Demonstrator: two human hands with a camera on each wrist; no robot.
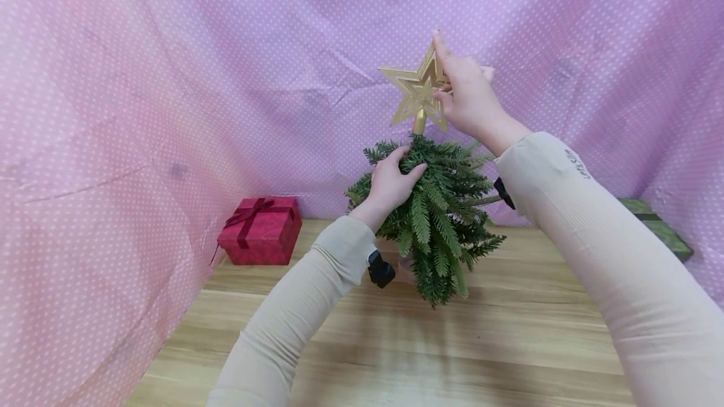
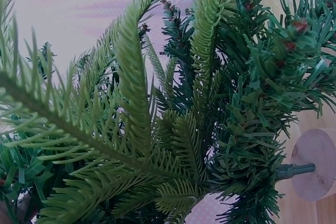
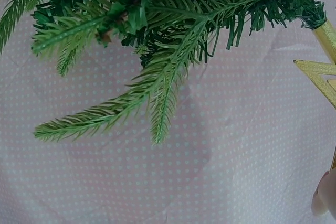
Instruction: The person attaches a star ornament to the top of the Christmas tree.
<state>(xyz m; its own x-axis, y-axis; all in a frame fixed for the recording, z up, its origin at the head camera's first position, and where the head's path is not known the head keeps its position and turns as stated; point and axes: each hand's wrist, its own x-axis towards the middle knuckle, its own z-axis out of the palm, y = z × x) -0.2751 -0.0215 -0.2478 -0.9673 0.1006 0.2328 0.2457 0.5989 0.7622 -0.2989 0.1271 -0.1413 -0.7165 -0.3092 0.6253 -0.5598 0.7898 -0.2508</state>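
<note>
A small green artificial Christmas tree (image 1: pixel 441 206) stands on the wooden table, with a gold star tree topper (image 1: pixel 425 90) at its tip. My right hand (image 1: pixel 466 90) pinches the star's right side, thumb on the front and one finger stretched up along the top point. The topper's gold sleeve sits right at the topmost needles. Lower down, my left hand (image 1: pixel 391 181) grips the tree's upper branches from the left, some fingers hidden among needles. Branches (image 2: pixel 136 87) fill the left wrist view. A right fingertip (image 3: pixel 326 195) shows below the star (image 3: pixel 315 72) in the right wrist view.
A red gift box (image 1: pixel 263 231) with a dark ribbon stands at the left on the wooden table (image 1: pixel 498 344). Partly behind my right sleeve is a green box (image 1: pixel 667 237). Pink dotted cloth (image 1: pixel 271 49) hangs behind. The tree's round base (image 2: pixel 315 166) rests on the table.
</note>
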